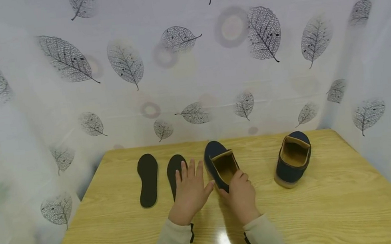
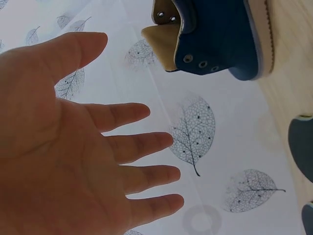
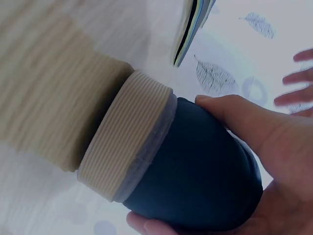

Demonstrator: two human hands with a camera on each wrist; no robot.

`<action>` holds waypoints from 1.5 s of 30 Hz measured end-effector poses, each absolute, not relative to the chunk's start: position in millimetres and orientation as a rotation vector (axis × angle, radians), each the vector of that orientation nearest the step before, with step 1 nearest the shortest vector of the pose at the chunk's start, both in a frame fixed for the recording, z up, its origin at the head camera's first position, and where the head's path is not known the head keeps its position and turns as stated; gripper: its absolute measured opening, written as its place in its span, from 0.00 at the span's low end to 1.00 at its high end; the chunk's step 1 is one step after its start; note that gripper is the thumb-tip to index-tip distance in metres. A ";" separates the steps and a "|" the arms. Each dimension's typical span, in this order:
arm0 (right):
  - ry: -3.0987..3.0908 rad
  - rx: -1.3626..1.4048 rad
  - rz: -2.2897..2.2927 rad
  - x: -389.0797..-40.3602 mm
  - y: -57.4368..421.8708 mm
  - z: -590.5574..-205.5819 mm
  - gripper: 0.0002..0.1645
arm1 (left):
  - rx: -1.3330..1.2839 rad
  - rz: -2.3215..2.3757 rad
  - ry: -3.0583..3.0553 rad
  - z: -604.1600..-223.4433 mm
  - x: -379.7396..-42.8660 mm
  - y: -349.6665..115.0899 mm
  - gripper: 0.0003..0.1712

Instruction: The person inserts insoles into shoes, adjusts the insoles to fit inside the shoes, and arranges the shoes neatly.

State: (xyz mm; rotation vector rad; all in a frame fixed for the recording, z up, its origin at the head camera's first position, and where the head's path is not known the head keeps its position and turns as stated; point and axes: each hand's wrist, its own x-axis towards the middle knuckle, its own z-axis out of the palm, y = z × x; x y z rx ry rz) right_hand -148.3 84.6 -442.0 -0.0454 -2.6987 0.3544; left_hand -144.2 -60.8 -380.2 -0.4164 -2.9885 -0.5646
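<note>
My right hand [image 1: 240, 197] grips a navy shoe [image 1: 214, 149] by its heel, thumb on one side and fingers on the other. The right wrist view shows the shoe's dark heel [image 3: 195, 166] and its ribbed beige sole edge [image 3: 128, 134]. The tan tongue stands up and the eyelets carry no lace. Left of the shoe, my left hand [image 1: 191, 191] is spread with straight fingers, holding nothing. In the head view it overlaps a black insole [image 1: 174, 165], whose lower part is hidden. A second black insole [image 1: 148, 179] lies farther left.
Another navy shoe [image 1: 289, 171] stands on the right side of the wooden table [image 1: 336, 210], toe toward the back. A white curtain [image 1: 190, 78] with leaf prints hangs behind the table's back edge and down both sides.
</note>
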 end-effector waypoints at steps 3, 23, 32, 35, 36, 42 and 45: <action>-2.669 -0.043 0.329 -145.0 78.1 -444.9 0.46 | -0.415 -0.547 -2.990 -380.4 -143.8 -60.7 0.41; -2.538 -0.064 0.050 -123.7 43.4 -448.0 0.50 | -0.439 -0.568 -2.952 -382.7 -143.9 -62.4 0.40; -2.811 0.100 0.840 -122.5 80.7 -409.1 0.42 | -0.366 -0.775 -2.930 -385.3 -150.3 -59.5 0.37; -2.837 0.058 1.132 -136.4 99.5 -403.5 0.39 | -0.296 -0.886 -2.920 -389.2 -154.3 -56.2 0.33; -2.836 0.052 1.184 -140.8 103.9 -404.0 0.38 | -0.282 -0.916 -2.919 -391.1 -155.4 -55.2 0.32; -2.759 0.095 1.395 -155.4 113.5 -414.8 0.26 | -0.349 -0.948 -2.900 -404.7 -159.1 -50.6 0.23; -2.728 0.113 1.388 -156.6 110.4 -415.4 0.23 | -0.329 -0.970 -2.915 -407.9 -160.6 -48.9 0.23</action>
